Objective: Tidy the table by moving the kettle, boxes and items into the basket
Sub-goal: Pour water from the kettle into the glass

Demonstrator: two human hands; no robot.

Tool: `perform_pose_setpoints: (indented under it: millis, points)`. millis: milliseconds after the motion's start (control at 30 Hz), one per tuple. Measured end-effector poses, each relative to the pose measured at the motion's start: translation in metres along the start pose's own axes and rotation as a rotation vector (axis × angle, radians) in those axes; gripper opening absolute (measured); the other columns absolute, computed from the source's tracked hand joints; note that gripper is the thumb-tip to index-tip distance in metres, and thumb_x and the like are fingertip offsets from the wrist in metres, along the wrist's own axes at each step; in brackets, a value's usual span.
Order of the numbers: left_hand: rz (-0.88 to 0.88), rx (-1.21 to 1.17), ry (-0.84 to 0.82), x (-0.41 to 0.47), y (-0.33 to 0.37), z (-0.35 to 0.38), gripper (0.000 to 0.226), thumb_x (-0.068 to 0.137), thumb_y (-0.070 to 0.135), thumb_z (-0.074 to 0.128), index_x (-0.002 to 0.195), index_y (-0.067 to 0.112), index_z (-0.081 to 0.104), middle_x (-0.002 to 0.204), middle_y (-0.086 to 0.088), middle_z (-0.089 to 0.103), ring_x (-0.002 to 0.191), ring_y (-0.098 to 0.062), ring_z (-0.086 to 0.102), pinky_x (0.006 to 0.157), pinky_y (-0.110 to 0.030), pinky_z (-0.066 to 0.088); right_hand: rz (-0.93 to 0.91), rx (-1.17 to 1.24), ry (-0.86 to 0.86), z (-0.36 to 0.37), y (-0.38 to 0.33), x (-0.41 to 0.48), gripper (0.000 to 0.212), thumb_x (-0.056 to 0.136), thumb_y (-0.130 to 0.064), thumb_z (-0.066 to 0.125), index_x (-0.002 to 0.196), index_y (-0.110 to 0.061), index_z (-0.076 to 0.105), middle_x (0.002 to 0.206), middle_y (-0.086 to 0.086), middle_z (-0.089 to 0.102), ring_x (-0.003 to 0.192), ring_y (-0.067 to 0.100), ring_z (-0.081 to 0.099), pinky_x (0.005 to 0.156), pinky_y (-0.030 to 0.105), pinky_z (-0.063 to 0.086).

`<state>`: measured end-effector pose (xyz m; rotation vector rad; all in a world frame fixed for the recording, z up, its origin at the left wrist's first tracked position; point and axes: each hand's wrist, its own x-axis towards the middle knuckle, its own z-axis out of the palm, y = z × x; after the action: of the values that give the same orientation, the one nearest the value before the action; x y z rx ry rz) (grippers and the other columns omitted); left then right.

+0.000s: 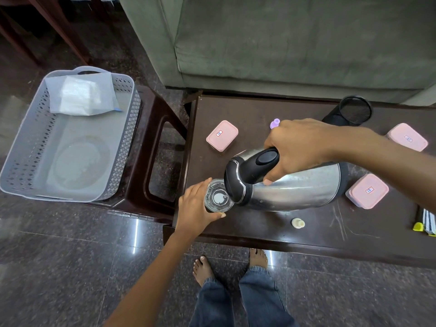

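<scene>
Surrounding kettle (295, 187), glass (218, 195): boxes (222, 135), perhaps bottles (298, 223).

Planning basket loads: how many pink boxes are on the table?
3. Far-left pink box; far-right pink box, right of the mesh cup; near pink box by the kettle base. The kettle or right arm may hide more.

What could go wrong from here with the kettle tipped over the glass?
1. The glass sits near the table's front-left corner, held only by the left hand; a nudge from the kettle could tip it off.
2. The kettle is steeply tilted in the right hand; any liquid could miss the glass and wet the table.
</scene>
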<state>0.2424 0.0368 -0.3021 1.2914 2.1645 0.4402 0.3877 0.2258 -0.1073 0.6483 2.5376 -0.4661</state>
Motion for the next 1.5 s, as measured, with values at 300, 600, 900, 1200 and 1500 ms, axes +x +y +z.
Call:
perform_pose_setpoints:
  millis: [300,600,900,1200,1500]
  points:
    - [0.003,0.008,0.003,0.001,-0.001,0.001,0.098,0.057,0.043,0.083,0.140,0.026,0.035,0.139,0.008,0.046,0.131,-0.015,0.035,0.105,-0.039,0.030,-0.008,-0.005,0.017,0.004,0.002,0.004,0.048,0.063,-0.062,0.069,0.059,-0.021,0.043,0.068,0.001,0.051,0.069,0.025,0.053,0.049,0.024,0.032]
    - [0.002,0.020,-0.005,0.000,-0.001,0.000,0.097,0.058,0.044,0.083,0.140,0.026,0.034,0.139,0.007,0.046,0.131,-0.016,0.035,0.105,-0.040,0.030,0.009,-0.004,0.006,0.002,0.001,0.005,0.048,0.063,-0.062,0.069,0.060,-0.020,0.047,0.078,0.008,0.060,0.071,0.025,0.056,0.054,0.029,0.038]
    - [0.009,0.027,0.002,0.000,-0.001,0.001,0.098,0.057,0.044,0.083,0.139,0.025,0.035,0.139,0.006,0.047,0.130,-0.017,0.036,0.105,-0.040,0.031,0.036,-0.021,-0.016,0.001,0.002,0.005,0.050,0.062,-0.064,0.068,0.062,-0.018,0.049,0.075,0.011,0.066,0.068,0.024,0.057,0.054,0.028,0.039]
    - [0.009,0.027,0.006,0.000,0.000,0.001,0.098,0.057,0.043,0.083,0.140,0.024,0.034,0.139,0.006,0.046,0.131,-0.016,0.036,0.105,-0.040,0.030,0.047,-0.014,-0.019,0.000,0.001,0.001,0.049,0.063,-0.064,0.068,0.063,-0.019,0.048,0.078,0.009,0.062,0.060,0.017,0.050,0.050,0.025,0.035]
    - [0.015,0.034,0.014,-0.001,0.002,-0.001,0.098,0.058,0.042,0.083,0.140,0.023,0.034,0.138,0.005,0.047,0.131,-0.017,0.036,0.104,-0.040,0.030,0.042,0.025,-0.001,0.001,-0.002,-0.008,0.049,0.067,-0.059,0.068,0.057,-0.020,0.041,0.061,-0.002,0.046,0.054,0.010,0.042,0.048,0.024,0.026]
